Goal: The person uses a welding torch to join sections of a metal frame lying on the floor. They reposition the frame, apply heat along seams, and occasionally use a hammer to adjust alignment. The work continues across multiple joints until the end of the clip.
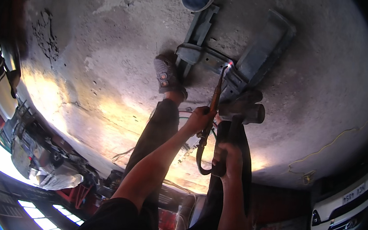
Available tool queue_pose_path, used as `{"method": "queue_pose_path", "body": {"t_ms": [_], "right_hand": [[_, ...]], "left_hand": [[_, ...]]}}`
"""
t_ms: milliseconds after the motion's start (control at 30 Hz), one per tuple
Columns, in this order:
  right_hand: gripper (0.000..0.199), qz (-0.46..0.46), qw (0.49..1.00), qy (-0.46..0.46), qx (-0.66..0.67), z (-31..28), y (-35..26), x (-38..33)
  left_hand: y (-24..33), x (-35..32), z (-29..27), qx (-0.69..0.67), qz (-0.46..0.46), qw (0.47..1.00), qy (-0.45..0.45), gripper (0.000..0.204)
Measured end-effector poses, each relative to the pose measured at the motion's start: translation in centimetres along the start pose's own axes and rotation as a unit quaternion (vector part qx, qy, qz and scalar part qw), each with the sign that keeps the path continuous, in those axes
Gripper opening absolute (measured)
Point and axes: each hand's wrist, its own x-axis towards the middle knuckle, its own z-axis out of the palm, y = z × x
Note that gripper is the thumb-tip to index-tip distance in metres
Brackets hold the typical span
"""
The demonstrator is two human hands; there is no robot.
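Torch: a slim brass-coloured welding torch (214, 101) runs from the left hand up to a small bright glow at its tip, which meets the metal frame.
Left hand: the left hand (198, 119) is curled shut around the torch's lower shaft, knuckles toward the camera.
Right hand: the right hand (228, 160) is closed in a fist on a dark handle (231, 135) that rises to a heavy hammer-like head (247, 112) (its exact shape is hard to make out).
Hose: a dark hose (199, 158) loops down from the torch, between the two hands.
Metal frame: grey steel bars and channels (242, 58) lie joined on the floor, near its far edge in view.
Foot: a grey shoe (165, 74) stands just beside the frame's left bar.
Floor: rough, stained concrete floor (110, 54), cracked at the left, with a warm patch of light across its near part.
Room: a white car (345, 210) sits at the lower right corner; clutter (50, 164) crowds the lower left.
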Motion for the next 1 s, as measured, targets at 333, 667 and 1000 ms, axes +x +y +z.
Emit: {"method": "queue_pose_path", "body": {"t_ms": [333,667,1000], "right_hand": [[0.011,0.004,1.000,0.010,-0.008,0.3,-0.5,-0.1],[0.009,0.011,1.000,-0.002,-0.001,0.1,-0.6,-0.1],[0.009,0.015,1.000,0.009,-0.010,0.3,-0.6,-0.1]], "left_hand": [[-1.3,-0.4,0.3,-0.045,-0.039,0.998,-0.015,0.042],[-1.1,-0.4,0.1,-0.018,-0.042,0.999,-0.018,0.042],[-0.9,-0.3,0.3,-0.026,-0.022,0.999,-0.008,0.041]]}}
